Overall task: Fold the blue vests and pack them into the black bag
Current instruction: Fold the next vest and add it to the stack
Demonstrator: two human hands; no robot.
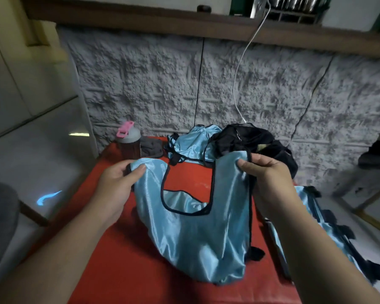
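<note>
Both hands are up on one blue vest (195, 233): the left hand (116, 185) pinches one shoulder strap, the right hand (270, 178) pinches the other, and the body hangs down onto the red table (123, 270). This looks like the start of a fold; next, bring the straps together. The black bag (250, 143) waits at the back, beside a heap of vests (191, 143).

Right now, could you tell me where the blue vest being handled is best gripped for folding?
By its two shoulder straps, from above, as the left hand and right hand pinch them: the blue vest then hangs flat, neckline open.
</note>
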